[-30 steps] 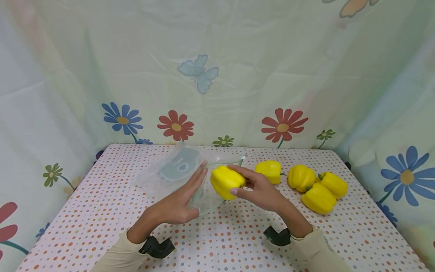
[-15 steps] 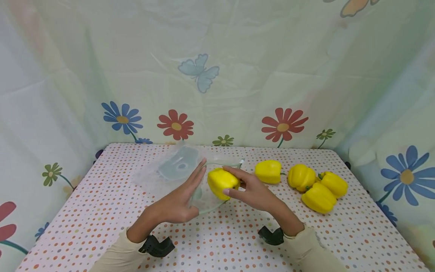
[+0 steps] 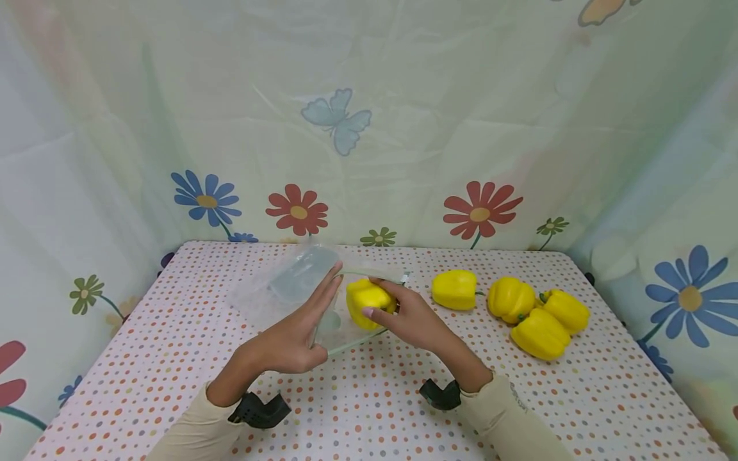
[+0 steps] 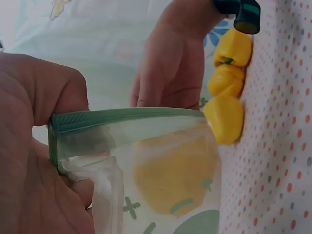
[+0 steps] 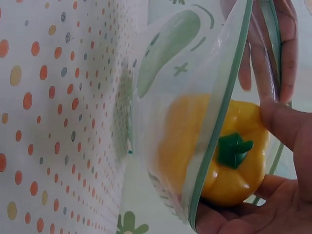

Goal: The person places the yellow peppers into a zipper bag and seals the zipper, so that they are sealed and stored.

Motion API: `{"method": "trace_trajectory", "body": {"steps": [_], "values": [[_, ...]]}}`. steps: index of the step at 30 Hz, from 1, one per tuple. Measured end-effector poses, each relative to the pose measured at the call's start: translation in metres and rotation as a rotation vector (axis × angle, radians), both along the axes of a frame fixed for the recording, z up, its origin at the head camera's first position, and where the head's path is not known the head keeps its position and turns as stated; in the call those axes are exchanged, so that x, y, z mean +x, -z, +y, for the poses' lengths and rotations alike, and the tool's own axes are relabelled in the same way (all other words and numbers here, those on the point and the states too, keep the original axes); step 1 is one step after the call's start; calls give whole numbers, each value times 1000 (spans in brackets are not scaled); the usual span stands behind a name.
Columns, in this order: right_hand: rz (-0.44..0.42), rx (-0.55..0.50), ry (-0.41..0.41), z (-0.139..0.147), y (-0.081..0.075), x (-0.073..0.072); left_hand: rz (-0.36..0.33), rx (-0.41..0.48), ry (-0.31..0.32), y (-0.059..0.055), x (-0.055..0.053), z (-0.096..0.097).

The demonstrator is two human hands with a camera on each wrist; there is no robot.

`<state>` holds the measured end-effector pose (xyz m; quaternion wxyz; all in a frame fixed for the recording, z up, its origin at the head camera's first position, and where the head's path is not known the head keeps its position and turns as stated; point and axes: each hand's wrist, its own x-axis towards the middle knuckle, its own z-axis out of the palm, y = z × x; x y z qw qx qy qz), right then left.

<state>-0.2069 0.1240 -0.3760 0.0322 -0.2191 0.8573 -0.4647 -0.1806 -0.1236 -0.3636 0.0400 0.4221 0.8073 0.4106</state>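
In the head view, my right hand (image 3: 412,320) grips a yellow bell pepper (image 3: 367,304) in the mouth of a clear zip bag (image 3: 330,323) with a green rim. Its green stem (image 5: 235,150) faces back toward the right palm, and most of its body lies behind the plastic. My left hand (image 3: 282,342) holds the bag's mouth apart, its fingers long at the far rim and its thumb at the near one. From the left wrist, the zip edge (image 4: 126,117) runs out from beside the thumb, and the pepper shows blurred through the plastic.
To the right lie more yellow bell peppers: one alone (image 3: 454,289) and a cluster of three (image 3: 541,334). Translucent plastic with a pale green print (image 3: 302,275) spreads behind the left hand. The dotted tablecloth (image 3: 369,410) ends at a flowered curtain (image 3: 403,160).
My right hand has moved left with the bell pepper, deeper into the bag's mouth. The left hand has shifted slightly left. The other peppers stay where they were.
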Motion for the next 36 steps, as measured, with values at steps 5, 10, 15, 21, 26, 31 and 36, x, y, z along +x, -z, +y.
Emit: {"method": "trace_trajectory", "body": {"steps": [5, 10, 15, 21, 26, 31, 36], "values": [[-28, 8, 46, -2, 0, 1, -8, -24, 22, 3, 0, 3], [-32, 25, 57, -3, -1, 2, 1, -31, 18, 3, 0, 3], [-28, 31, 69, -2, 0, 2, -8, -23, 22, 3, -1, 2], [-27, 51, 108, -4, 2, 2, -16, -4, 18, 4, -3, 3], [-40, 57, 124, -3, 0, 4, -10, 4, 18, 3, -3, 3], [-37, 43, 103, -2, -3, 6, 9, -5, 0, 2, -2, 2], [12, -39, 0, 5, -7, 8, 18, 3, -40, -5, 1, 0]]}}
